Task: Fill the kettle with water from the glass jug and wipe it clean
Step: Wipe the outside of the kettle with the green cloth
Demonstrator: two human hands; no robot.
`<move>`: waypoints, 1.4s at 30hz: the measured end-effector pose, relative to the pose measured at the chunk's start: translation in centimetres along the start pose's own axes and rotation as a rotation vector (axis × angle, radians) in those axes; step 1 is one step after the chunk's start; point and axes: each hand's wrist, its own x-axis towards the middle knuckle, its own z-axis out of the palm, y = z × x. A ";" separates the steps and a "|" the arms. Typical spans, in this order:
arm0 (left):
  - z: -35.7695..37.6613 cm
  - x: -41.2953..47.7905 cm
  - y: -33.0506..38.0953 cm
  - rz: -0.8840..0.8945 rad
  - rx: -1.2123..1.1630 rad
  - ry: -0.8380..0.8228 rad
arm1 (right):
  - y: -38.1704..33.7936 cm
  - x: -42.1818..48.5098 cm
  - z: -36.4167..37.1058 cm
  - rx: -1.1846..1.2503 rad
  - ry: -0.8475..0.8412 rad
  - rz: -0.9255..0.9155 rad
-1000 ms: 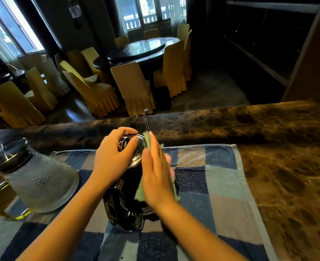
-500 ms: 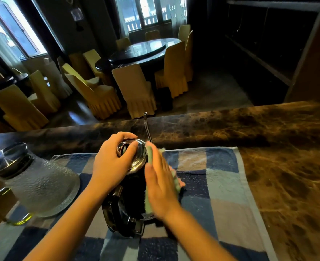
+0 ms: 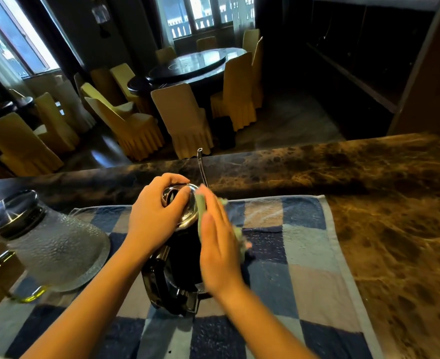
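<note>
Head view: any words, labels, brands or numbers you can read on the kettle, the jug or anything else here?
None can be read.
Kettle: no print shows; both hands and the green cloth cover much of it.
Glass jug: only textured glass and a metal lid, no label.
Hanging item on the far wall: too small and blurred to tell whether it bears text.

Blue checked towel spread on brown marble counter. Beyond counter: round dark dining table ringed by yellow-covered chairs. Bright windows at left and back. Dark shelving at right.
</note>
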 end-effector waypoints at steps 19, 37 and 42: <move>0.0 0.0 0.5 0.004 0.045 0.030 | 1.7 6.3 -1.1 0.075 -0.085 0.299; 0.2 0.0 -0.8 0.097 0.026 0.037 | 4.5 1.5 -0.6 -0.044 0.216 0.286; 0.5 0.1 -0.9 0.110 0.024 0.060 | 4.9 -4.8 2.0 -0.114 0.302 0.216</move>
